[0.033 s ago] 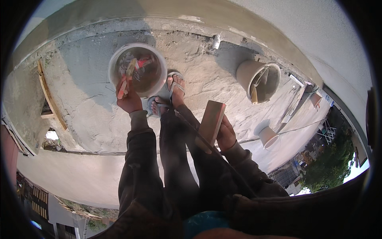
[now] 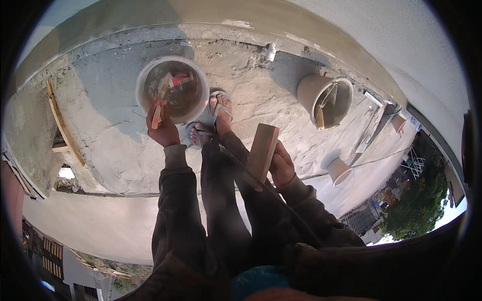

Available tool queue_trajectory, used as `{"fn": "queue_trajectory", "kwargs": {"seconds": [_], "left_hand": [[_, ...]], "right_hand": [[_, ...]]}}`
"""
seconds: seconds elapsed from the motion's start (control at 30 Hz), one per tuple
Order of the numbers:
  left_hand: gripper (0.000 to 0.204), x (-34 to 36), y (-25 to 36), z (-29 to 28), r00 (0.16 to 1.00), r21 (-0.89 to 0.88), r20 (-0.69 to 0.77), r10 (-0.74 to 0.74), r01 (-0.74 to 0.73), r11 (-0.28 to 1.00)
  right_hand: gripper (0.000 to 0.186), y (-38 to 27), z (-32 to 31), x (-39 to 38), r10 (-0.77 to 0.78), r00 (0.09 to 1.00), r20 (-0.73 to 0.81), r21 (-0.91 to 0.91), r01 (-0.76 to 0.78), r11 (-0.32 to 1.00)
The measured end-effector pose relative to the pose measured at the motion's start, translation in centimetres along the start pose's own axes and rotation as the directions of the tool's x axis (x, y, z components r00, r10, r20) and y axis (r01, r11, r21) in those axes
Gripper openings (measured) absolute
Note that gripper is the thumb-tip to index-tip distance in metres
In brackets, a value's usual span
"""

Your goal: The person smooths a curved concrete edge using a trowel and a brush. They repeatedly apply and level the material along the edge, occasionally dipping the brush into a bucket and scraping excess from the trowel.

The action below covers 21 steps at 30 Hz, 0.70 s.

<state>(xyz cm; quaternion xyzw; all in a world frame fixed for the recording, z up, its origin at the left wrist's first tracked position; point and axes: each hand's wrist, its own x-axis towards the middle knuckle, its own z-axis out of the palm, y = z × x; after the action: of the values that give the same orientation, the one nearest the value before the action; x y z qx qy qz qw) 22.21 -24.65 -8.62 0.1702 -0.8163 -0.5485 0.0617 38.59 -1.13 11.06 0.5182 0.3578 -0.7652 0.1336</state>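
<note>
My left hand (image 2: 161, 128) is closed on a worn red-and-tan handled tool (image 2: 156, 115), held over a white bucket (image 2: 196, 103) with murky liquid and something red inside. My right hand (image 2: 282, 165) grips a rectangular wooden float (image 2: 263, 150), tilted in front of my right leg. Beside the bucket, my feet in grey flip-flops (image 2: 221, 110) stand on the rough concrete.
A dirty bucket (image 2: 309, 95) with a stick in it stands to the right, a smaller bucket (image 2: 337, 173) farther down. A plank (image 2: 68, 128) lies by a hole at the left. A plastered wall (image 2: 351, 40) runs along the top, with a white piece (image 2: 271, 51) near its base.
My right hand and the wooden float have shifted slightly up and to the left. My left hand has moved very slightly, still over the bucket.
</note>
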Motion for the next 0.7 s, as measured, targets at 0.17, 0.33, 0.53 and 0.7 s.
{"fn": "queue_trajectory", "kwargs": {"seconds": [0.17, 0.33, 0.53, 0.7], "left_hand": [[0.030, 2.4, 0.6, -4.9, 0.870, -0.091, -0.109, -0.481, 0.473, 0.876], [0.045, -1.5, 9.7, -8.4, 0.548, -0.480, 0.316, -0.774, 0.796, 0.368], [0.039, -7.2, 14.5, -9.3, 0.470, -0.420, 0.513, -0.718, 0.867, 0.267], [0.035, -9.2, 21.2, -6.1, 0.497, -0.591, 0.502, -0.708, 0.795, 0.139]], "right_hand": [[0.051, -0.3, 0.7, 4.9, 0.001, 0.995, 0.096, -0.145, 0.013, 0.989], [0.056, -0.7, 3.5, 7.0, -0.068, 0.940, 0.335, -0.140, 0.121, 0.983], [0.053, -1.6, 4.9, 5.2, -0.136, 0.887, 0.442, 0.089, 0.107, 0.990], [0.051, -7.9, -0.2, 5.7, -0.188, 0.808, 0.558, 0.294, 0.019, 0.955]]}}
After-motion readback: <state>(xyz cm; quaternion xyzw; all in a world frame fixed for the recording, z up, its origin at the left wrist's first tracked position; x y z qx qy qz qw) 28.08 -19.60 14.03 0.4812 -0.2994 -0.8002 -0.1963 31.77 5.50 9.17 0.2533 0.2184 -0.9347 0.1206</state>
